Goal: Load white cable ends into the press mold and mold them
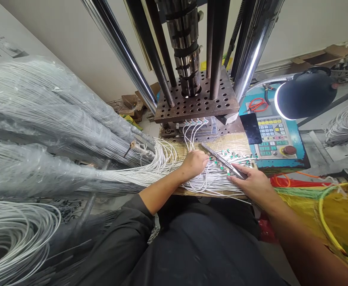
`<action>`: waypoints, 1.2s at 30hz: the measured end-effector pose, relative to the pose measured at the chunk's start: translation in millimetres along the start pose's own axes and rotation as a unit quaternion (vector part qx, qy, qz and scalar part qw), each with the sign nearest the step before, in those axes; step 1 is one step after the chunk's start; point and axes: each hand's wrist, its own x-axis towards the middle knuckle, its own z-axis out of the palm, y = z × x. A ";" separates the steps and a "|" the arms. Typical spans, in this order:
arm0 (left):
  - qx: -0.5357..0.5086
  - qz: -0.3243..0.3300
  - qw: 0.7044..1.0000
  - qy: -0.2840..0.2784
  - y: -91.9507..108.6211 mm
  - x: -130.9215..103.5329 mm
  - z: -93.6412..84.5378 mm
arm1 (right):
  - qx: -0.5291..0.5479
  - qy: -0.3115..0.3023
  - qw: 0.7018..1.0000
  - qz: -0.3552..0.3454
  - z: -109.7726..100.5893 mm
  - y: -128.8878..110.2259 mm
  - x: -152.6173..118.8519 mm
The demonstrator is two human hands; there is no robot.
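My right hand [252,182] is closed around the lower right end of a long, narrow metal bar [220,158], which slants up to the left over the bench. Small green-and-white cable ends line the bar's near side. My left hand [194,163] has its fingers pinched together beside the bar, at the end of a white cable; the fingertips partly hide it. Many white cables [203,184] lie under and around both hands. Behind the bar lie more green-tipped cable ends [229,153]. Several white cables [193,133] run from the press's lower tooling toward my left hand.
A press with a drilled steel plate [203,105] stands ahead. To its right are a teal control panel [276,137], a dark phone-like slab [250,128], red-handled scissors [257,105] and a lit lamp [306,94]. Plastic-wrapped cable bundles [43,107] fill the left side.
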 end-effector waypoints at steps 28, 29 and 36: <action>-0.062 -0.041 0.997 0.004 -7.1 6.5 1.7 | 0.000 0.007 1.000 -0.018 2.3 1.4 0.9; -0.068 -0.044 0.997 0.009 -7.0 6.9 2.4 | -0.004 0.004 1.000 -0.018 2.4 1.8 1.0; -0.180 -0.102 0.966 0.155 -20.3 7.7 -9.6 | -0.203 0.093 0.966 -0.131 4.2 2.4 -12.7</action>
